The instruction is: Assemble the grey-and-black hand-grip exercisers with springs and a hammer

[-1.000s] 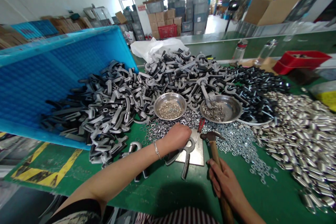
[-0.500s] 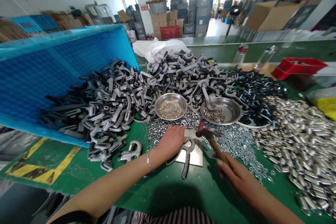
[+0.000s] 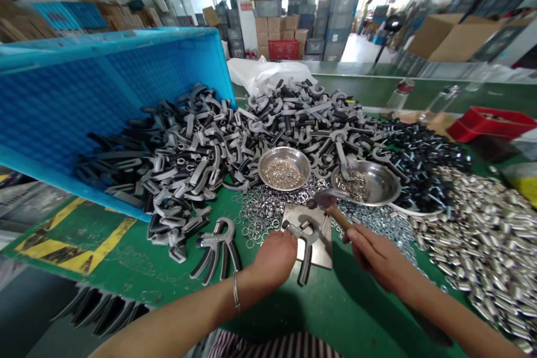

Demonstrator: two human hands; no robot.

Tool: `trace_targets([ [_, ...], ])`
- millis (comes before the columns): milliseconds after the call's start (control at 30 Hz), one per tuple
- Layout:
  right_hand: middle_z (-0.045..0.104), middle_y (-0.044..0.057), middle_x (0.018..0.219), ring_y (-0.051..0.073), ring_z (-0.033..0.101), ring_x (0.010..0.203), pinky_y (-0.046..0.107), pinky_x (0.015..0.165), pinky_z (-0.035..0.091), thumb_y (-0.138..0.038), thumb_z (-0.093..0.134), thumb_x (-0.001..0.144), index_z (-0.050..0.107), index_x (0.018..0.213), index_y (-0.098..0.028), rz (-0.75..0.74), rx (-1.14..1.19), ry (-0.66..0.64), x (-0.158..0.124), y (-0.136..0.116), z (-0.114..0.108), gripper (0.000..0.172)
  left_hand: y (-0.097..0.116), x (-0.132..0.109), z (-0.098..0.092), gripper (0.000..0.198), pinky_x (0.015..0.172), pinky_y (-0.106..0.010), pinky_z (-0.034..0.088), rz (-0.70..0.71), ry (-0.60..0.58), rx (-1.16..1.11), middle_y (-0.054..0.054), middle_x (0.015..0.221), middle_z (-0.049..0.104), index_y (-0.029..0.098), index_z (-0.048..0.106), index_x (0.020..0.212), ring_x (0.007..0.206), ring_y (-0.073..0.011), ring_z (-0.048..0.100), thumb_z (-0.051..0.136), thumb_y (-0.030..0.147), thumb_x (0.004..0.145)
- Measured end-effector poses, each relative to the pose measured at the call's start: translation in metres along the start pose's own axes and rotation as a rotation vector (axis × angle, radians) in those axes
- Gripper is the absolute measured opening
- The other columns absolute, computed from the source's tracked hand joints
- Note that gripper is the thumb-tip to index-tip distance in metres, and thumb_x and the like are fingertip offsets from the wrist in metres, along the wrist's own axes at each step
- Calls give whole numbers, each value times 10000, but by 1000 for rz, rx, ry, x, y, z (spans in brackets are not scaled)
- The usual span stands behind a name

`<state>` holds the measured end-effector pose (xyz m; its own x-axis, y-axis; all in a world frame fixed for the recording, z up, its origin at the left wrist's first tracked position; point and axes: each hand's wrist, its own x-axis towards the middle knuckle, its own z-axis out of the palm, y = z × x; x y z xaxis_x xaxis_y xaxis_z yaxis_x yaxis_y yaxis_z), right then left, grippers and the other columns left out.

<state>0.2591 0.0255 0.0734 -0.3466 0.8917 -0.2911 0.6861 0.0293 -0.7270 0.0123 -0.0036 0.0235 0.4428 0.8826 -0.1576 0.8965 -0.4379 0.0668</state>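
A grey and black hand gripper [image 3: 308,243] lies partly on a square metal plate [image 3: 324,257]. My left hand [image 3: 274,257] is closed at its left side, hiding that handle; the other handle points toward me. My right hand [image 3: 373,251] grips the wooden handle of a hammer [image 3: 342,221]. The hammer's head [image 3: 327,199] hangs over the plate's far edge, apart from the hand gripper. To the left of my left hand, two assembled hand grippers [image 3: 218,246] lie side by side on the green table [image 3: 168,285].
A tipped blue crate [image 3: 113,78] spills grey handles [image 3: 197,145] across the table. Two metal bowls of small parts [image 3: 284,151] [image 3: 388,187] stand beyond the plate. Metal rings [image 3: 258,218], black screws [image 3: 423,162] and silver cylinders [image 3: 482,246] lie in heaps. A red tray [image 3: 489,123] is at right.
My left hand has moved toward me, from the top of the hand gripper to its left side. The hammer has shifted slightly, and the camera view has turned left.
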Motion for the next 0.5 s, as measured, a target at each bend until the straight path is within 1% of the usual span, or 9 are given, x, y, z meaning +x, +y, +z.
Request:
trace_targets([
  [67, 618, 15, 666, 211, 587, 650, 319, 652, 423, -575, 345, 976, 570, 831, -250, -22, -13, 51, 3, 2, 0, 421, 0, -1, -3, 203, 790, -426, 518, -1, -2, -8, -155, 947, 683, 102, 638, 969, 861, -288, 653, 465, 57, 873],
  [133, 637, 28, 678, 220, 593, 657, 325, 649, 422, -577, 411, 952, 591, 814, -243, -7, -53, -4, 6, 4, 0, 403, 1, -2, -5, 208, 794, -427, 516, -1, -6, -14, -157, 954, 684, 98, 637, 976, 867, -289, 652, 461, 54, 875],
  [200, 602, 17, 610, 213, 573, 602, 321, 607, 415, -597, 389, 954, 599, 782, -242, 7, -28, -75, 10, 5, -1, 447, 1, -3, -7, 211, 794, -424, 515, -5, -16, -21, -156, 954, 683, 96, 635, 978, 869, -288, 651, 456, 49, 877],
  [267, 583, 11, 594, 204, 566, 588, 316, 597, 417, -595, 325, 977, 599, 788, -242, -8, 2, -56, 12, 4, -3, 485, 1, -3, -7, 205, 794, -418, 515, -18, -17, -29, -154, 951, 681, 96, 631, 975, 869, -285, 651, 456, 49, 878],
  [333, 612, 24, 630, 210, 585, 615, 323, 620, 432, -585, 348, 971, 591, 778, -237, -13, -56, -9, 9, 0, -5, 466, 1, -3, -5, 201, 789, -414, 515, -33, -5, -39, -150, 950, 679, 96, 626, 978, 864, -282, 648, 453, 55, 883],
  [367, 634, 34, 660, 216, 601, 638, 327, 633, 442, -577, 370, 965, 589, 778, -233, -7, -101, -22, 5, -3, -5, 449, 1, -4, -5, 202, 789, -414, 514, -41, 5, -43, -147, 948, 678, 96, 624, 980, 862, -280, 647, 447, 59, 889],
  [433, 664, 45, 702, 224, 628, 671, 326, 645, 464, -569, 373, 968, 591, 786, -232, -6, -154, -104, -4, -10, -3, 441, 1, -5, -2, 202, 785, -411, 512, -46, 20, -48, -141, 937, 676, 94, 622, 976, 857, -276, 644, 441, 62, 892],
  [500, 692, 46, 751, 223, 655, 713, 319, 667, 493, -557, 313, 992, 611, 851, -242, -43, -136, -158, -13, -14, 2, 457, 1, -5, 0, 194, 790, -400, 510, -40, 30, -53, -133, 931, 675, 97, 619, 973, 861, -267, 641, 450, 61, 885],
])
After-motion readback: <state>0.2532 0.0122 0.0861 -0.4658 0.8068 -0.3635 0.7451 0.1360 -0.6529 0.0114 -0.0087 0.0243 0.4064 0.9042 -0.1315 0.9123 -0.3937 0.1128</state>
